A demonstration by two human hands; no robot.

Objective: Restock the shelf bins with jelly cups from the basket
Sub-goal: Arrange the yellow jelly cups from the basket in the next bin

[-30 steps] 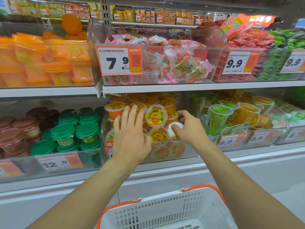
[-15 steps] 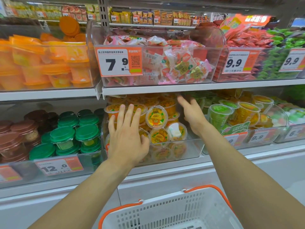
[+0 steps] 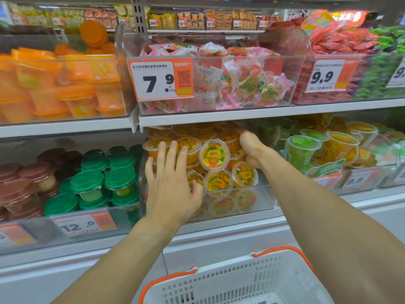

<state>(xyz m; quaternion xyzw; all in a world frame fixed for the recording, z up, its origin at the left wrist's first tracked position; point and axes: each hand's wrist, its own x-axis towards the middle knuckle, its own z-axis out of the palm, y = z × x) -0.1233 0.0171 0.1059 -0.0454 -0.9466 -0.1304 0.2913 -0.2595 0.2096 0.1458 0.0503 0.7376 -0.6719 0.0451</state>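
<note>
basket (image 3: 230, 281): nearest, low in view; white with an orange rim. The part that shows holds no cups; the rest is cut off by the frame.
left hand (image 3: 171, 185): past the basket, at the front left of the bin (image 3: 258, 198). Fingers straight and spread, lying flat against the piled cups (image 3: 214, 155); the thumb rests on a lower cup. It presses, holds nothing.
right hand (image 3: 249, 148): farther in, reaching over the pile's right side toward the back, under the upper shelf (image 3: 197, 116). Its fingers are hidden behind the hand and the cups, so I cannot tell whether it grips one.
cups, place: heaped loose in the clear bin on the lower shelf, between the two hands; some lie flat, some are tipped with lids facing out. One lid-out cup sits just right of the left fingers.
cups, handling: probably light. Thin clear plastic walls look stiff enough but likely dent under a hard squeeze; the film lid is the weak spot. Smooth sides may slip.
cups, hold: best taken around the rim or side wall, thumb opposite fingers, off the lid.
pile: looks unstable; the front cups could roll out if the left hand lifts.
</note>
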